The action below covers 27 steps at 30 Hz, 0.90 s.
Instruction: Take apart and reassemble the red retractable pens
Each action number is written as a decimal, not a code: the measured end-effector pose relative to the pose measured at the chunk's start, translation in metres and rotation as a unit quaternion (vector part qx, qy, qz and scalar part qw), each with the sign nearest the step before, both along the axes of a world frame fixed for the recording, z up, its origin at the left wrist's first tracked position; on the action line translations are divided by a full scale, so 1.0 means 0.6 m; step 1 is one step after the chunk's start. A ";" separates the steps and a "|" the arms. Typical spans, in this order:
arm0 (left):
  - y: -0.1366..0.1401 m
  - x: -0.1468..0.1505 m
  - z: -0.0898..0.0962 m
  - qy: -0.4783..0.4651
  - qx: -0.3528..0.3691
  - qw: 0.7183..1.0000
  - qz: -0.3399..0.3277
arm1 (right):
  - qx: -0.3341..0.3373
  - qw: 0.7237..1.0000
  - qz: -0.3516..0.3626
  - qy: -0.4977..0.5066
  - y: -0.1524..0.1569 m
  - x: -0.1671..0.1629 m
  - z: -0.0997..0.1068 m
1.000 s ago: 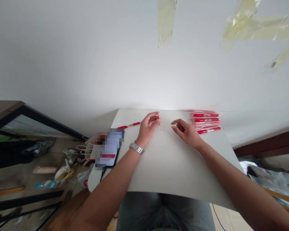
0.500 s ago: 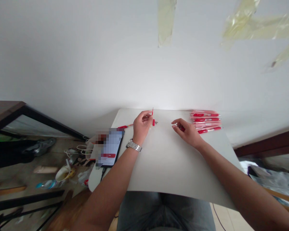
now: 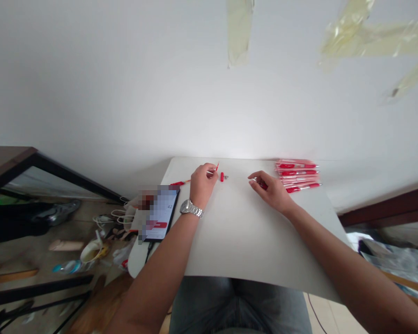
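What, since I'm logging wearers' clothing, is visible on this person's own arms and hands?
The left arm shows no sleeve; a silver metal wristwatch with a linked band circles its wrist. The right arm shows no sleeve or wristwear. The left hand and right hand are ungloved. Rings would be too small to confirm.

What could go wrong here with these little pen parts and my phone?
The small red piece and the tiny metal bit lie loose beside your left hand, so a brush of the fingers might scatter them.

Your phone sits near the table's left edge, its cable close to your left forearm; a snag might drag it.

Your right hand is right beside the red pens and could nudge them out of line.
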<state>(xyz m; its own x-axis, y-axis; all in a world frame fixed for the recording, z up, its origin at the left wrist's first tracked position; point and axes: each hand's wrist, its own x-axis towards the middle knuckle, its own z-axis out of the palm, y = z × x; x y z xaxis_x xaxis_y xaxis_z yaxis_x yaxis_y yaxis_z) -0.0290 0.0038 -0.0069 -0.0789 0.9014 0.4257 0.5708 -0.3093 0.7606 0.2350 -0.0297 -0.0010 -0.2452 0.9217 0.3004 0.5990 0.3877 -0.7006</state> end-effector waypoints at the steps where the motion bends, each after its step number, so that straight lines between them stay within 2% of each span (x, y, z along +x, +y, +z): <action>1: 0.000 -0.001 -0.001 0.009 0.001 1.000 0.002 | 0.001 1.000 0.001 0.000 0.000 0.000 -0.001; 11: 0.003 -0.005 -0.006 0.070 -0.008 0.997 0.009 | 0.001 1.000 0.003 -0.001 0.000 0.000 -0.001; 27: 0.003 -0.005 -0.014 0.048 -0.015 0.999 -0.016 | -0.001 1.000 0.002 -0.001 0.000 0.000 0.000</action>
<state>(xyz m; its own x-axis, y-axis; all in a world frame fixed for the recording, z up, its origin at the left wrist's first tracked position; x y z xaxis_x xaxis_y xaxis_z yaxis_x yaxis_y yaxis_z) -0.0322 0.0057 -0.0156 -0.0097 0.9150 0.4033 0.6315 -0.3071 0.7120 0.2349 -0.0298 -0.0009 -0.2498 0.9215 0.2974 0.5995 0.3883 -0.6999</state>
